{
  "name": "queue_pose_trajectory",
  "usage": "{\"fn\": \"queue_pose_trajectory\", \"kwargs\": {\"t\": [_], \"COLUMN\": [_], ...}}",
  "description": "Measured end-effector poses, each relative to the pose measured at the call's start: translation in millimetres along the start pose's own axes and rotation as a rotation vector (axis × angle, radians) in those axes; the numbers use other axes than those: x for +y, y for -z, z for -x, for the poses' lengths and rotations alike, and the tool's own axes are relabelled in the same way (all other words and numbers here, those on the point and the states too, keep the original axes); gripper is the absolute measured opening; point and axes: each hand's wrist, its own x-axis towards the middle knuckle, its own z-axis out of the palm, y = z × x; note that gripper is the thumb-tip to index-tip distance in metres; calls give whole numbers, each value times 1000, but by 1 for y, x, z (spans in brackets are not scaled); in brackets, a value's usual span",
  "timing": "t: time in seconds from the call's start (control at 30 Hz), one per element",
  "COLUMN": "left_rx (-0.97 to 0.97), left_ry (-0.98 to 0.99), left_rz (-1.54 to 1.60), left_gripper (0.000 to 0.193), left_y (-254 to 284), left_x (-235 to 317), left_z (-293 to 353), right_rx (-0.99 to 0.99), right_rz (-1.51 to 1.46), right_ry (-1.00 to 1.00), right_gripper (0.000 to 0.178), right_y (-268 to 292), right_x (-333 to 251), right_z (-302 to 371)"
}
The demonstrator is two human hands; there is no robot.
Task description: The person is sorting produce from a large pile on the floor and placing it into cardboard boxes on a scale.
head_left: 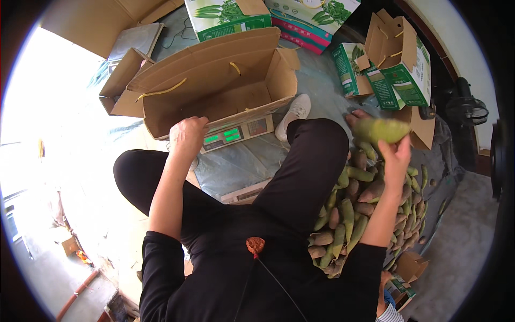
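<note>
My right hand [396, 155] is raised over the pile and closed on a green radish [382, 130], which is blurred by motion. On the other side, my left hand [189, 134] has its fingers curled over the near rim of an open cardboard box [185, 70]. Yellow cord handles [162, 90] hang on the box's far wall, and its visible inside is bare. The box sits on a scale [238, 134] with lit green displays. To the right of my knee lies a pile of green radishes [347, 217], many with brown, soil-coloured ends.
Green-and-white printed cartons [230, 19] stand at the back, with more open cartons [399, 70] at the right. A black fan [466, 104] stands near the wall. Another person's striped sleeve [390, 314] shows at the lower right. Plastic sheeting [316, 70] covers the floor.
</note>
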Motion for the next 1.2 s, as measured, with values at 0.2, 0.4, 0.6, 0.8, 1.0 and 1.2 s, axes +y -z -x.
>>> {"fn": "queue_pose_trajectory", "kwargs": {"t": [0.2, 0.4, 0.6, 0.8, 1.0, 1.2], "left_rx": [-5, 7, 53, 39, 13, 9], "left_ry": [-16, -14, -93, -97, -32, 6], "left_rz": [19, -5, -45, -56, -18, -33], "left_gripper": [16, 14, 6, 6, 14, 16], "left_y": [4, -1, -5, -6, -4, 4], "left_x": [-4, -10, 4, 11, 8, -1], "left_z": [3, 9, 3, 4, 1, 1], "right_rx": [-423, -635, -1150, -1107, -1035, -503], "right_rz": [-21, 332, 962, 1071, 676, 247], "right_ry": [315, 650, 498, 129, 448, 300], "right_gripper": [50, 56, 34, 34, 51, 38], "right_y": [-102, -247, -336, -366, -304, -130], "right_x": [-102, -72, 6, 52, -10, -38], "right_z": [-59, -83, -82, -58, -78, -104]}}
